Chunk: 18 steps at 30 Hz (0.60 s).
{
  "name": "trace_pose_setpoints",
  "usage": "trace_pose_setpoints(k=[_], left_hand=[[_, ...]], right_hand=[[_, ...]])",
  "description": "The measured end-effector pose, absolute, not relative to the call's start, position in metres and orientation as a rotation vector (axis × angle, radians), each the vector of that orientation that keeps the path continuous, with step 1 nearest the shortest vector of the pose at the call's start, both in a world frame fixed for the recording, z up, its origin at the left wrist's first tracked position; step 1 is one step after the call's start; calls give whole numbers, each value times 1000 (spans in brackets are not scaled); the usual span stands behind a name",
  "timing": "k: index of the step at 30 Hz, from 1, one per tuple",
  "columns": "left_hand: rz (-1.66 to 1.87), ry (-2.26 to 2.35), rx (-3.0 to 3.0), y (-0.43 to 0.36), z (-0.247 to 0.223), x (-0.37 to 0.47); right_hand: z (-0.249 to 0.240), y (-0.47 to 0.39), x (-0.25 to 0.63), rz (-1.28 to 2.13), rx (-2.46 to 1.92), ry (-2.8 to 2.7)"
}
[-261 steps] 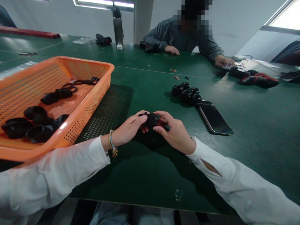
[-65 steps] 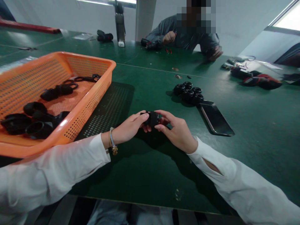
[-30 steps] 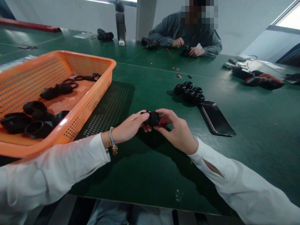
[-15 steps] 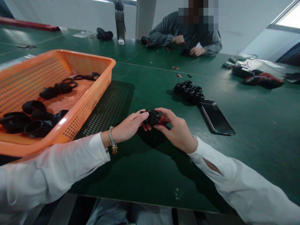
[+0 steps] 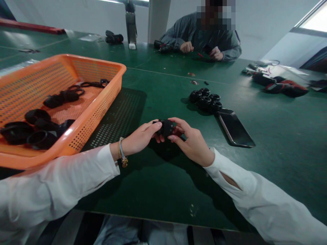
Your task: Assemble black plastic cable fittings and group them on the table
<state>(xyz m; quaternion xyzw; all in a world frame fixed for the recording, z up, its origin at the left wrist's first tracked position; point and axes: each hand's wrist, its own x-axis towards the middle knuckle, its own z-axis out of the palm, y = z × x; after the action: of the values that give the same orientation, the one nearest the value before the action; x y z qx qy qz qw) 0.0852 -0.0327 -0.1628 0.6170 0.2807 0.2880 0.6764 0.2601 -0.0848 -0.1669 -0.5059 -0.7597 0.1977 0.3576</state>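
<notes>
While left hand (image 5: 140,137) grips black part (image 5: 167,128), seemingly for steadiness, right hand (image 5: 192,140) pinches its end; black rings (image 5: 203,103) clustered at two o'clock, presumably for reach.

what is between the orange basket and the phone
In the head view, the left hand and the right hand, with a black part held between them.

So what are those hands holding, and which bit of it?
A small, black, roughly cylindrical, plastic-looking piece. The left hand grips its left end, thumb on top; the right hand holds its right end between thumb and fingers.
</notes>
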Motion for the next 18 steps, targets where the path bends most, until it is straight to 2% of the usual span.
trace_pose_setpoints(k=[18], left_hand=[[675, 641, 1302, -28, -167, 86]], right_hand=[[-167, -81, 258, 556, -1320, -1976]])
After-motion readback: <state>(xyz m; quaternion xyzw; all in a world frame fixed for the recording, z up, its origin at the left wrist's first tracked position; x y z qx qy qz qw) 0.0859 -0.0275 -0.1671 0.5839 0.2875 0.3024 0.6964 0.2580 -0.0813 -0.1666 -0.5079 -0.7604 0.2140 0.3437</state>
